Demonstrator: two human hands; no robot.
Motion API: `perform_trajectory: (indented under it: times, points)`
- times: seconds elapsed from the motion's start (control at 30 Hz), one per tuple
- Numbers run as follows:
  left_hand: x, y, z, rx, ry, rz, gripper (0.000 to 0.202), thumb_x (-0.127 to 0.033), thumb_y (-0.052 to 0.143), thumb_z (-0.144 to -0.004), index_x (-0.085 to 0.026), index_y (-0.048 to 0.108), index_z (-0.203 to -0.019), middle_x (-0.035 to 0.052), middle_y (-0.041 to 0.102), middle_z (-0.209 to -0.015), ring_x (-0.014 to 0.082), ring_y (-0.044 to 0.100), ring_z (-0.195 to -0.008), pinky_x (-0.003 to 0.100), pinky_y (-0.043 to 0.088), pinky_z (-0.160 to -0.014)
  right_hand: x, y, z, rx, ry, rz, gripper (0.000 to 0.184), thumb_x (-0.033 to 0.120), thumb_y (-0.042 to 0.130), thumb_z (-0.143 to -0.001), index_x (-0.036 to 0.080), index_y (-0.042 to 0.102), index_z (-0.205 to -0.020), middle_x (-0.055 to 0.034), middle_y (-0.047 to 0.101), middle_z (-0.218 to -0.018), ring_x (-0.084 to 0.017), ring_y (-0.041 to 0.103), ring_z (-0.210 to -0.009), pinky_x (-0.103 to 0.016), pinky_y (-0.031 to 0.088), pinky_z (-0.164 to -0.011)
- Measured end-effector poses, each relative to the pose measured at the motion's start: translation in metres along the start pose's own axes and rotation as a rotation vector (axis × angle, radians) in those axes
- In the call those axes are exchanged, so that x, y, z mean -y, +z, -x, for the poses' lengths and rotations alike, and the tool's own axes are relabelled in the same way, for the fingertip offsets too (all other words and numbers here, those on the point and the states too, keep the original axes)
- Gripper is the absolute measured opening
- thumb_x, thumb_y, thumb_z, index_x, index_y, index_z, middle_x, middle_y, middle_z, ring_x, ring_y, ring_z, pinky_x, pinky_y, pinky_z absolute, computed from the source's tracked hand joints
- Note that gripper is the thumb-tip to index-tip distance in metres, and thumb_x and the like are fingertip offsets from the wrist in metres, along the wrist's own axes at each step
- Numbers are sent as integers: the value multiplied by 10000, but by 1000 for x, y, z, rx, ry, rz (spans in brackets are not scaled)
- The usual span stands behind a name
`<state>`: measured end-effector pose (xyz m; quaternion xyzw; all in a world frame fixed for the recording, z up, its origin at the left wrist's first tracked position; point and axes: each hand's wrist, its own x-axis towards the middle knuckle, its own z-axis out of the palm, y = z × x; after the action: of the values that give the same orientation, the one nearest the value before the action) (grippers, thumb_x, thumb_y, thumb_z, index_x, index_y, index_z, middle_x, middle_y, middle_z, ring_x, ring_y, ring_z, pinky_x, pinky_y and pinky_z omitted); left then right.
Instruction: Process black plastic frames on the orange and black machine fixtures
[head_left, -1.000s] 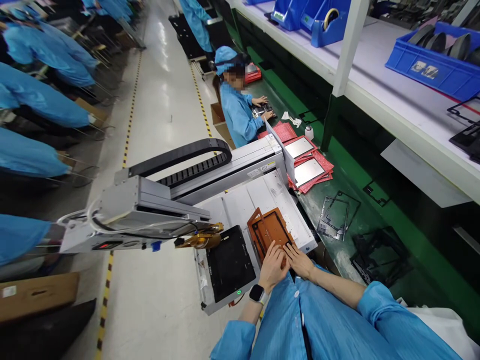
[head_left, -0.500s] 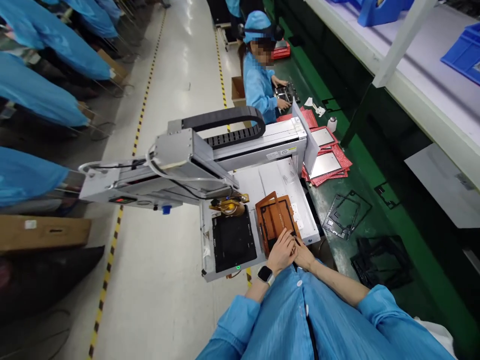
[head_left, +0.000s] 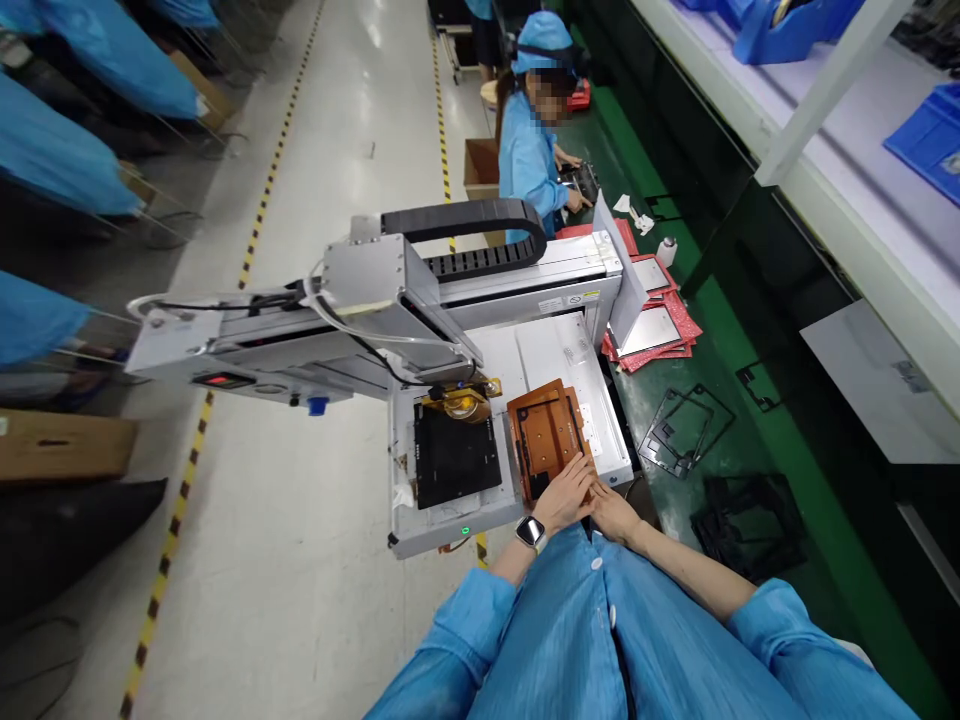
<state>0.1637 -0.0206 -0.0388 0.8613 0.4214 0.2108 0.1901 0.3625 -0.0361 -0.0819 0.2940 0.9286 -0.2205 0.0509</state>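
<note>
An orange-brown fixture (head_left: pixel 551 437) with a tilted frame and black parts in it sits on the right side of the machine's bed. My left hand (head_left: pixel 568 497), with a watch on its wrist, is closed at the fixture's near right corner. My right hand (head_left: pixel 613 508) is close beside it at the same corner, fingers curled in. What its fingertips hold is hidden. Left of the fixture a flat black panel (head_left: pixel 456 462) lies on the bed, under the machine's brass-coloured head (head_left: pixel 466 402).
The machine's grey arm (head_left: pixel 360 300) and cable chain (head_left: pixel 465 220) span the bed. On the green bench lie thin black frames (head_left: pixel 686 425), a darker frame pile (head_left: pixel 750 525) and silver panels on red wrap (head_left: pixel 651 333). A co-worker (head_left: pixel 529 160) handles a part beyond.
The fixture's raised frame has changed its tilt and now covers more of the fixture. Both hands stay at the corner. The camera view has shifted slightly.
</note>
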Motion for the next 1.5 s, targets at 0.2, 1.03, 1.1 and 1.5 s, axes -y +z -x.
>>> perform_trajectory:
  times: [0.2, 1.03, 1.1, 1.5]
  points:
    - [13, 22, -12, 125, 51, -62, 393, -332, 658, -956, -148, 643, -1303, 197, 717, -1391, 334, 513, -1557, 564, 382, -1357, -8, 3, 56, -149, 321, -338, 587, 81, 527, -901, 163, 639, -1471, -156, 697, -1429, -262, 659, -1327, -432, 528, -1167]
    - [-43, 72, 43, 327, -379, 112, 228, -317, 471, -1053, -263, 681, -1123, 100, 759, -1073, 280, 697, -1122, 436, 506, -1110, -46, 101, 173, -141, 842, -25, 808, 55, 483, -808, -35, 489, -1610, -266, 285, -1774, -369, 306, -1656, -480, 306, -1346]
    - [-54, 77, 74, 368, -562, 145, 248, -355, 474, -1051, -293, 701, -1132, 77, 770, -966, 258, 724, -976, 389, 534, -969, -46, 96, 168, -93, 861, -22, 804, 63, 490, -824, -49, 470, -1620, -267, 273, -1777, -370, 293, -1661, -457, 277, -1354]
    - [-22, 96, 155, 396, -1187, 331, 391, -539, 553, -1067, -193, 717, -1145, 58, 766, -1035, 217, 725, -1018, 419, 541, -1006, -46, 72, 151, 11, 942, 1, 746, 123, 522, -869, -41, 512, -1596, -274, 324, -1756, -383, 370, -1622, -422, 351, -1298]
